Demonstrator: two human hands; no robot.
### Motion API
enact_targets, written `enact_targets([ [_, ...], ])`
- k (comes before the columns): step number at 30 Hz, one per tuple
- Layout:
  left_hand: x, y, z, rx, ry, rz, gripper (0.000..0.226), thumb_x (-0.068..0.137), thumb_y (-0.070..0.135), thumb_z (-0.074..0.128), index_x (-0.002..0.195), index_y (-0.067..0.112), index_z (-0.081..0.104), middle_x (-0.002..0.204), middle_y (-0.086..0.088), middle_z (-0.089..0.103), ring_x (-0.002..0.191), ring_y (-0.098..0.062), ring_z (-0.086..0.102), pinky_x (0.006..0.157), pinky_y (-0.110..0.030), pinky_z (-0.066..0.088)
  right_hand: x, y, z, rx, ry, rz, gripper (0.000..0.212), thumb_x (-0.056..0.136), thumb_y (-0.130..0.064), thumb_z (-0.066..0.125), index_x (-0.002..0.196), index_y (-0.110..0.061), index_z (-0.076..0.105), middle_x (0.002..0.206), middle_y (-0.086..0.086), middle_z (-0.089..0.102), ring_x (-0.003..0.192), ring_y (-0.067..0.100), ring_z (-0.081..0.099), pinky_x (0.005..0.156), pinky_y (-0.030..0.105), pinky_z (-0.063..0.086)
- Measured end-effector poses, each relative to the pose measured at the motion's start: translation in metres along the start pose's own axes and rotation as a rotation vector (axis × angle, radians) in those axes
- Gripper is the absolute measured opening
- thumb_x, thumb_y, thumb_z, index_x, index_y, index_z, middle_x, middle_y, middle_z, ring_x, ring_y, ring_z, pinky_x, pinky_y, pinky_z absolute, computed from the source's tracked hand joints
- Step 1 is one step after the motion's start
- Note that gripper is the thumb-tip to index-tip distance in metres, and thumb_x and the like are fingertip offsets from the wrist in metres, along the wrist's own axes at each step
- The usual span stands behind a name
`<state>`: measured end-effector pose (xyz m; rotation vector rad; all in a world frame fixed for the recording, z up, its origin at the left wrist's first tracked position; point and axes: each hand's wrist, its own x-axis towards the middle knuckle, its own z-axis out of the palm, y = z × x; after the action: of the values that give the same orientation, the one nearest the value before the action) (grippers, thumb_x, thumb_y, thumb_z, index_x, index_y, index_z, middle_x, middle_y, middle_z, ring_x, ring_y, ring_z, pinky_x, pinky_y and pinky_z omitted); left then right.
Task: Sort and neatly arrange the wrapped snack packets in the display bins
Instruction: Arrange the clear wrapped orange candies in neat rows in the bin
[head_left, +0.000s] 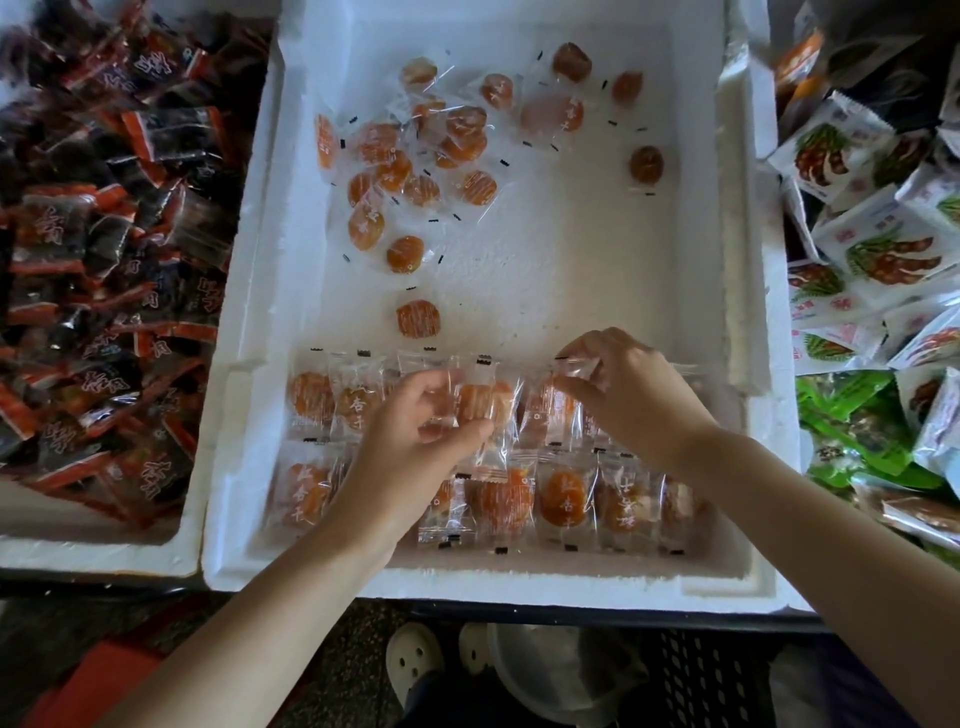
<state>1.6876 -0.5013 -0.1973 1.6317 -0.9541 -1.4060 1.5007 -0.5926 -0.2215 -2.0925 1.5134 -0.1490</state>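
Left hand (415, 415) pinched an apricot packet (480, 402) | right hand (631, 395) pinched a second packet (576, 370) | rear row (353, 400) was being filled | next likely needed both seated flush

In the middle bin (519, 582), rowed packets (563, 499) lie in two lines along its near wall. Loose packets (410, 156) lie in its far half, a single packet (418, 318) between. Left of it stands a second bin (104, 551); right of it, heaped packets (883, 249).

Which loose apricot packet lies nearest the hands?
The lone orange packet lying by itself just beyond the arranged rows; the other loose packets sit farther back in the foam bin.
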Motion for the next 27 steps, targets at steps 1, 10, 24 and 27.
enact_targets([
  [1,0.000,0.001,0.001,0.005,0.001,0.015,0.038,0.084,0.016,0.069,0.111,0.038,0.055,0.102,0.010,0.070,0.088,-0.010,0.070,0.070,-0.016,0.053,-0.002,-0.001,0.001,-0.049,0.052,-0.019,0.037,0.089,-0.033,0.059,0.123,-0.018,0.055,0.128,-0.002,0.052,0.109,0.013,0.051,0.097,0.027,0.042],
  [10,0.007,0.011,0.020,0.158,-0.113,0.197,0.043,0.080,0.014,0.073,0.106,0.043,0.056,0.096,0.024,0.066,0.083,0.003,0.063,0.071,-0.008,0.048,-0.031,-0.023,-0.017,0.549,-0.075,-0.081,0.008,0.086,-0.026,0.063,0.091,-0.031,0.063,0.083,-0.011,0.070,0.077,0.000,0.066,0.071,0.016,0.053],
  [24,0.056,0.002,0.051,1.228,-0.308,0.582,0.078,0.093,0.032,0.060,0.154,0.018,0.014,0.157,0.000,0.022,0.147,-0.015,0.016,0.115,-0.024,-0.008,-0.011,0.040,-0.034,0.135,-0.065,-0.001,0.011,0.087,-0.018,0.064,0.093,-0.025,0.058,0.091,-0.012,0.062,0.088,0.007,0.061,0.072,0.013,0.041],
  [27,0.059,0.000,0.055,1.314,-0.296,0.570,0.083,0.092,0.033,0.062,0.155,0.016,0.011,0.156,-0.001,0.025,0.145,-0.018,0.022,0.118,-0.028,-0.002,-0.006,0.039,-0.023,0.038,-0.054,-0.064,0.020,0.088,-0.020,0.063,0.108,-0.018,0.062,0.095,-0.013,0.055,0.089,0.007,0.056,0.073,0.016,0.039],
])
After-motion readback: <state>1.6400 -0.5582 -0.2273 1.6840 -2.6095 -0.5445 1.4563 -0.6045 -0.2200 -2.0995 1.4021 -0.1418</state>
